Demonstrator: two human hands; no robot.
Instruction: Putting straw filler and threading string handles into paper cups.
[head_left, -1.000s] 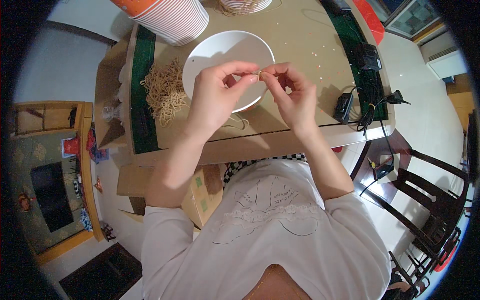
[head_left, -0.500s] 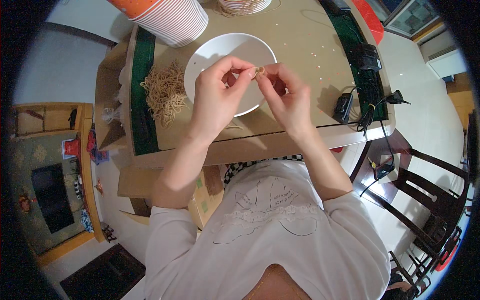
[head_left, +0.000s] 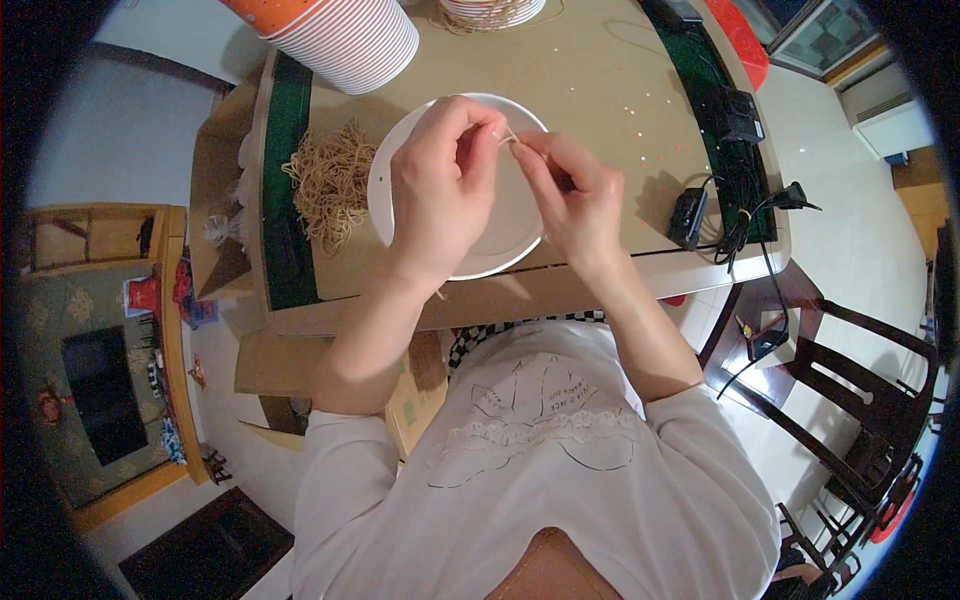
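Observation:
My left hand (head_left: pixel 440 190) and my right hand (head_left: pixel 580 200) are close together over a round white tub (head_left: pixel 512 215), both with thumb and fingers pinched. Between the fingertips runs a short piece of thin tan cord (head_left: pixel 510 136), and each hand grips it. The tub lies beneath the hands near the table's front edge, its inside partly hidden by my left hand and wrist. A small dark spot, perhaps a hole, shows on its left side. Left of the tub, a loose tangled heap of tan cords (head_left: pixel 330 190) rests on the table.
A tall stack of orange-and-white paper tubs (head_left: pixel 360 45) leans at the back left. Farther back is another white stack (head_left: pixel 490 12) with cord on it. Black adapters (head_left: pixel 688 215) and cables (head_left: pixel 740 230) lie along the right edge. A cardboard box (head_left: pixel 215 190) stands beyond the left edge.
The white tub has shifted or tipped toward me, showing more of its near side. My left hand has turned and risen slightly; a stretch of cord now shows between the fingertips.

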